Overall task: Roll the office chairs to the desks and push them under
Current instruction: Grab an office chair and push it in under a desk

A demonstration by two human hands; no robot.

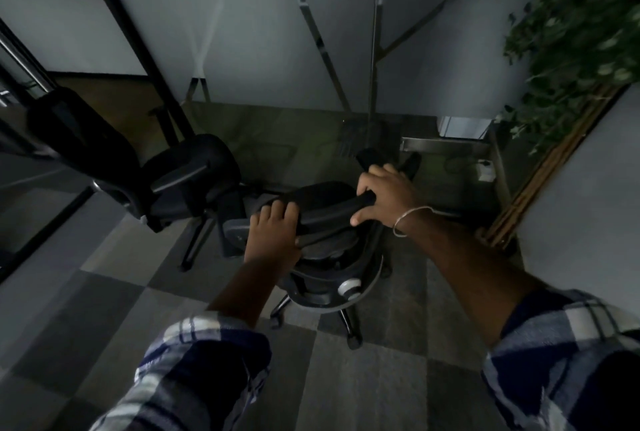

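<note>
The room was dim, and the person stood just behind a black office chair (pixel 322 243), both arms stretched out in rolled plaid sleeves (pixel 194 371). The left hand (pixel 273 236) lay over the left end of the chair's headrest (pixel 332 208), fingers draped across the top and curled onto it. The right hand (pixel 384 195) gripped the right end of the same padded bar, fingers wrapped over the top and thumb underneath; a thin bangle (pixel 412 221) circled that wrist. Below the headrest the backrest fell away to a star base with castors (pixel 353 340) standing on the checkered grey carpet tiles (pixel 363 389).

The chair faced a pale partition wall (pixel 263 32), its seat end near a table (pixel 446 144) whose metal edge showed ahead and to the right; whether any of the chair sat beneath it I could not tell. A second black office chair (pixel 180 174) stood just to the left, close beside the first, turned at an angle near a glass panel with a dark frame (pixel 45 219). Leafy green plants (pixel 581 35) hung over the right side, above a bundle of bamboo-coloured stems (pixel 540 177).
</note>
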